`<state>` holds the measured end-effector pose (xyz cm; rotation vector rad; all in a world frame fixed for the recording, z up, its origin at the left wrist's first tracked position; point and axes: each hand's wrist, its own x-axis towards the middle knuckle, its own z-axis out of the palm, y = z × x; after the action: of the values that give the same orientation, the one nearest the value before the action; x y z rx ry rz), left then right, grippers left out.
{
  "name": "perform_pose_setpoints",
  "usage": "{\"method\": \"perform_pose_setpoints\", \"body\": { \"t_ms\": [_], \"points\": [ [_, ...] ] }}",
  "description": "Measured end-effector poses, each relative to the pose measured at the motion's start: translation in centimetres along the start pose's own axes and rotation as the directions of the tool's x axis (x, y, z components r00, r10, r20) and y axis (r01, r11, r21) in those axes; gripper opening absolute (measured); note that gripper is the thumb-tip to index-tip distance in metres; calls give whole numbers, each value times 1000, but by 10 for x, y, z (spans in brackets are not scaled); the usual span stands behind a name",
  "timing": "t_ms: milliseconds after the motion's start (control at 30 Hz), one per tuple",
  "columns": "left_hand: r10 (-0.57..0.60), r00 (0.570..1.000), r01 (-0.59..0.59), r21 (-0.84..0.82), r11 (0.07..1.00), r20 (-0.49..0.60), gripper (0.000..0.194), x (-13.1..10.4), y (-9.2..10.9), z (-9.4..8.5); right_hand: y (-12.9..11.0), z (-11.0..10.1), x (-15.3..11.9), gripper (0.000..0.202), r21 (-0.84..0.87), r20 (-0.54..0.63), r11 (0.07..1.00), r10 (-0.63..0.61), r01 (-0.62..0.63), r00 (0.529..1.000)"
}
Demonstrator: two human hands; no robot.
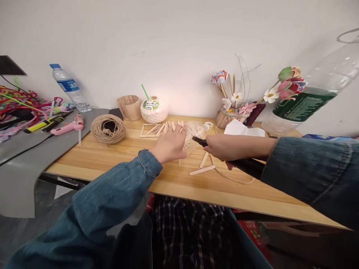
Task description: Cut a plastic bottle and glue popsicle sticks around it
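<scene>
My left hand (172, 144) rests on the left side of a clear plastic bottle (197, 129) that lies on the wooden table, its fingers wrapped round it. My right hand (217, 147) is closed round a black tool (199, 141), whose tip points left at the bottle. Whether the tip touches the plastic cannot be made out. Behind my left hand lie several flat wooden sticks (161, 128). Two more sticks (202, 170) lie in front of the bottle, beside a strand of twine (232, 180).
Left on the table (112, 164) are a twine ball (108, 129) and a pink glue gun (68, 127). Along the wall stand a stick cup (129, 107), a white coconut (154, 111), a flower holder (224, 117) and a large bottle (303, 104). White paper (244, 129) lies behind my right forearm.
</scene>
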<state>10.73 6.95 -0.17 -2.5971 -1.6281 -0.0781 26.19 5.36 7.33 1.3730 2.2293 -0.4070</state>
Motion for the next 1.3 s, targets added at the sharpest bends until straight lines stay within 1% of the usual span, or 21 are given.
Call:
{"method": "perform_pose_setpoints", "body": {
  "t_ms": [167,267,367,533,667,767,867,1033,1167,1300],
  "points": [
    [8,1000,-8,8,1000,2,88,0,-1,-1,-4,0,0,23,-89,30,996,8,-6,999],
    [10,1000,-10,11,1000,7,88,0,-1,-1,-6,-1,0,17,-142,42,990,5,1,999],
    [7,1000,-7,9,1000,11,89,0,-1,-1,-8,0,2,13,-166,42,986,24,-16,999],
    [-22,1000,22,7,1000,-8,89,2,-2,0,-7,14,18,30,-98,23,991,98,-96,995],
    [-33,999,33,0,999,-1,88,2,-2,0,-2,29,28,32,-20,14,989,146,-145,989],
    [-54,999,54,1,999,-1,88,1,-1,-1,4,36,27,32,16,23,988,154,-155,988],
    [-77,997,77,5,997,-3,88,1,1,-1,6,38,20,31,38,15,989,146,-146,989],
    [-57,998,57,0,998,-8,87,1,1,-1,1,38,9,26,70,-19,992,109,-107,994],
    [-42,999,42,6,999,-12,87,1,-1,0,0,40,11,27,83,-25,990,115,-113,993],
    [-31,999,31,2,1000,-11,87,1,0,0,1,39,17,31,95,7,985,147,-147,989]
  ]
}}
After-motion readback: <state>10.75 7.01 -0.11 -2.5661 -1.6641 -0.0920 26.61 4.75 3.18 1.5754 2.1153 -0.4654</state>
